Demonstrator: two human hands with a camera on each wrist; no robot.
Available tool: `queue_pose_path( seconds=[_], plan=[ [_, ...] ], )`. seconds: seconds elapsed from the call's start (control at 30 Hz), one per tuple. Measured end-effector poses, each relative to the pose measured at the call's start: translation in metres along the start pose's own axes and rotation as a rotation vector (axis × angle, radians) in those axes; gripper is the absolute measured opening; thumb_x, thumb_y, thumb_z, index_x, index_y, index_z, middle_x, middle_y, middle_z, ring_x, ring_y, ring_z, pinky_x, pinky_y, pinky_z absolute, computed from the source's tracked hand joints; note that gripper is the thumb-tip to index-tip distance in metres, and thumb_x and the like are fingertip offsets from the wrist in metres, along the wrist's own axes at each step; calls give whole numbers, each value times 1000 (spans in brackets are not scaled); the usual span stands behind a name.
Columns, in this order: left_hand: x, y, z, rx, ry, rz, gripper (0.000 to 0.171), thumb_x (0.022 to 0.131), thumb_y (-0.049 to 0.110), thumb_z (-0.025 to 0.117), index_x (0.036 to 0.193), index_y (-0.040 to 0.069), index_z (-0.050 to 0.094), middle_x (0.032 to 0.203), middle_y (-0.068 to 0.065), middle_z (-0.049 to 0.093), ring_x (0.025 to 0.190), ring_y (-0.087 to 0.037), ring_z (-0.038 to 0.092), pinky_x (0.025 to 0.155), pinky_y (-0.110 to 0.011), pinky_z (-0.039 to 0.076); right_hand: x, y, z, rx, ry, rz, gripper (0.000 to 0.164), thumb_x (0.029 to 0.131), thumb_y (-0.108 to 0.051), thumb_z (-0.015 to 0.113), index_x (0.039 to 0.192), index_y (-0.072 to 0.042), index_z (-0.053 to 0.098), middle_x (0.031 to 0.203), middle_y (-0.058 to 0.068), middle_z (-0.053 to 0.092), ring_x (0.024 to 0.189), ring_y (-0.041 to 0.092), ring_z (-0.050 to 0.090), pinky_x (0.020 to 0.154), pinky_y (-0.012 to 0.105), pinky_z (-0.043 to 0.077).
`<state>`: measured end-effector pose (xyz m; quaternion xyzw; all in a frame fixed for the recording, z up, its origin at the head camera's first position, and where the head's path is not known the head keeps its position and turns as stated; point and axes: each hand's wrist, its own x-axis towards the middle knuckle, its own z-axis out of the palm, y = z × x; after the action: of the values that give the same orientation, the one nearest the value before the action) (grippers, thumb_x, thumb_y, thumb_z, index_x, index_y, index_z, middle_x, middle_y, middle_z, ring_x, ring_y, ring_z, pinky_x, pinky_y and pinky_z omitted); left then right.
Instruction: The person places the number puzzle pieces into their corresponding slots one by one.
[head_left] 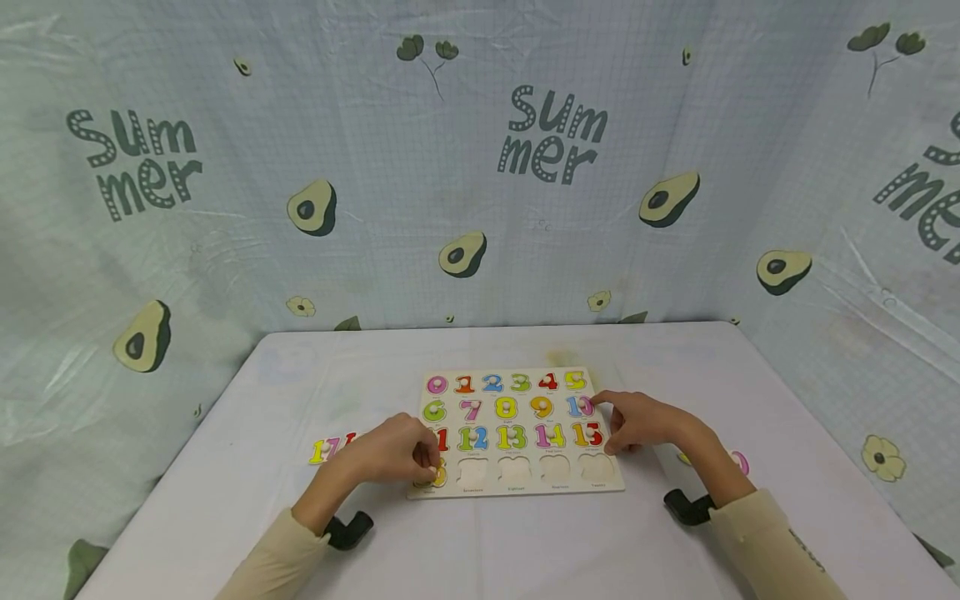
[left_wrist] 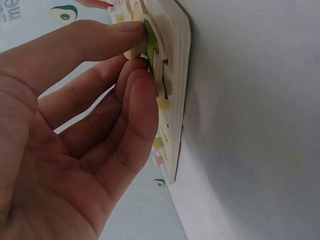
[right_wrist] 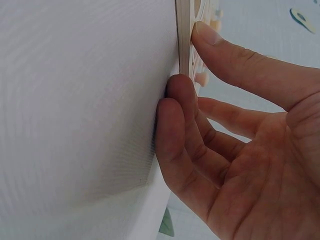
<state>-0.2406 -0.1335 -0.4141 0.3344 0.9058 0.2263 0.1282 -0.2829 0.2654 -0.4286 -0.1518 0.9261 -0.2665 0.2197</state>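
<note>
A wooden number puzzle board [head_left: 517, 487] lies on the table, with knobbed number pieces from 0 to 15 seated in its upper three rows. My left hand [head_left: 393, 450] is at the board's lower left corner. Its thumb and fingertips pinch the knob of a yellow and green number piece [left_wrist: 151, 44], whose figure the hand mostly hides. That piece lies at the first recess of the bottom row; the other bottom recesses show bare wood. My right hand [head_left: 637, 421] holds the board's right edge, thumb [right_wrist: 207, 35] on the face and other fingers against the side and table.
Left of the board lie a yellow and pink 17 piece [head_left: 326, 450] and a red piece [head_left: 350, 437], partly behind the left hand. Beyond the right wrist, a pink piece [head_left: 741, 462] and a yellow one [head_left: 683, 458] show partly. A printed curtain [head_left: 375, 167] surrounds the white table.
</note>
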Motion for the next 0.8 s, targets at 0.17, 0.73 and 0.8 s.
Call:
queue_pose_path(
  seconds=[0.17,0.73,0.8],
  plan=[
    [0,0,0,7,-14,-8,9,77,10,76,74,16,70,67,13,59,61,0,51,59,-19,46,0,1,0,-4,4,-7,75,75,-19,81,139,-9,45,79,4,56,64,16,54,59,29,45],
    [0,-3,2,10,-18,-9,9,78,11,76,74,17,70,67,13,59,61,0,52,60,-19,46,-3,-3,1,3,4,18,73,75,-19,81,138,-11,46,79,4,56,66,17,54,60,29,45],
    [0,-3,2,7,-17,-11,9,78,12,76,74,18,70,67,13,59,61,0,52,60,-19,46,-3,-3,0,1,1,14,73,75,-19,81,138,-11,46,79,4,57,66,17,54,60,29,45]
  ],
)
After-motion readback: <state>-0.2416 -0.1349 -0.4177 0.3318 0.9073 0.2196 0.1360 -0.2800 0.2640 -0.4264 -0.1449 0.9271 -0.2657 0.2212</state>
